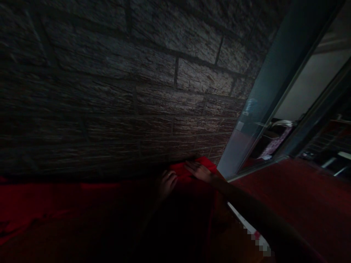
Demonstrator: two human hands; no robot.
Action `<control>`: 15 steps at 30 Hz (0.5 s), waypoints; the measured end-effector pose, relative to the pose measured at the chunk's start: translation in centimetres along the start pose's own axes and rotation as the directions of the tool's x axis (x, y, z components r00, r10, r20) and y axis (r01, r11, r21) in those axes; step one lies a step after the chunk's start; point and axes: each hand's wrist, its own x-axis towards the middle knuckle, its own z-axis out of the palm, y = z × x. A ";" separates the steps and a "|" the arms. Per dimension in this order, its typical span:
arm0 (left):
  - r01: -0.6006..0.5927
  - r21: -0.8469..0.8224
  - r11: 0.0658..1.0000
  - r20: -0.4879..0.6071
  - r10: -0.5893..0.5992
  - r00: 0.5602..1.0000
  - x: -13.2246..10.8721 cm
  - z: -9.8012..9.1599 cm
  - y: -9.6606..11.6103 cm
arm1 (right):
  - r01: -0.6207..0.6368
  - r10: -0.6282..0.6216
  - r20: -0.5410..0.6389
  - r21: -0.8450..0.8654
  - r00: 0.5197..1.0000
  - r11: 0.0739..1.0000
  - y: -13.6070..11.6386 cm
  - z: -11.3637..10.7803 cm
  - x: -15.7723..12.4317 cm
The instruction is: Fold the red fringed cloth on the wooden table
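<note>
A red cloth (192, 168) lies bunched against the foot of a dark brick wall (115, 91). My right hand (199, 171) rests flat on the cloth's far corner, fingers stretched out. My left hand (167, 184) sits just to the left, at the cloth's near edge, with its fingers curled down onto the fabric; a ring shows on one finger. The light is very dim and the lower part of the cloth fades into shadow.
More red fabric (41, 204) spreads across the left. A metal-framed glass pane (276, 109) rises at the right, next to a red surface (296, 197). A white strip (241, 219) runs under my right forearm.
</note>
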 end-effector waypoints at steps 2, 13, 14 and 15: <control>0.002 0.008 1.000 0.010 -0.002 1.000 0.0 0.0 0.0 | -0.002 0.001 0.022 0.051 1.000 0.999 0.2 -0.5 -0.2; 0.036 -0.081 0.996 -0.012 -0.037 0.999 0.1 -0.1 0.0 | -0.466 0.495 -0.013 0.315 0.869 0.827 5.6 1.5 -4.7; 0.030 -0.088 0.996 -0.013 -0.031 0.999 0.1 0.1 -0.1 | -0.482 0.515 -0.017 0.326 0.857 0.813 5.6 2.3 -5.1; 0.020 -0.104 0.994 -0.016 -0.021 1.000 0.0 0.4 -0.2 | -0.486 0.526 -0.031 0.340 0.850 0.805 5.5 3.0 -5.5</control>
